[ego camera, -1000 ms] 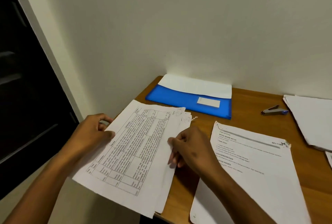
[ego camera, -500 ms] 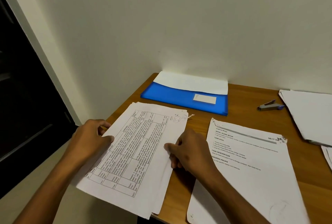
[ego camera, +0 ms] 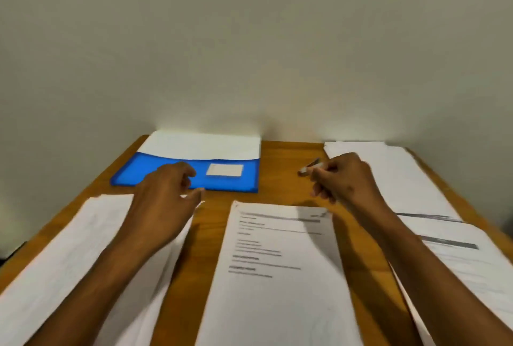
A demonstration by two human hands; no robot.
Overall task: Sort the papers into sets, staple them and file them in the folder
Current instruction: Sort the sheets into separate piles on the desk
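Note:
A blue folder [ego camera: 144, 176] with white sheets sticking out of its top lies at the back left of the wooden table [ego camera: 280, 179]. In front of it lies the set of table-printed papers [ego camera: 69, 248], and my left hand [ego camera: 163, 201] hovers over its top right corner with fingers loosely curled, holding nothing. A second printed set [ego camera: 277, 276] lies in the middle. My right hand [ego camera: 347, 179] has its fingers curled round the small grey stapler [ego camera: 306, 168], and only the stapler's tip shows.
A white stack [ego camera: 402, 176] lies at the back right, with another printed sheet [ego camera: 466, 262] in front of it. The wall stands straight behind the table. Its left edge drops off beside the left papers.
Both hands have left the left paper set. My right hand moved right and back to the stapler and took hold of it. My left hand moved toward the folder. The view swung right.

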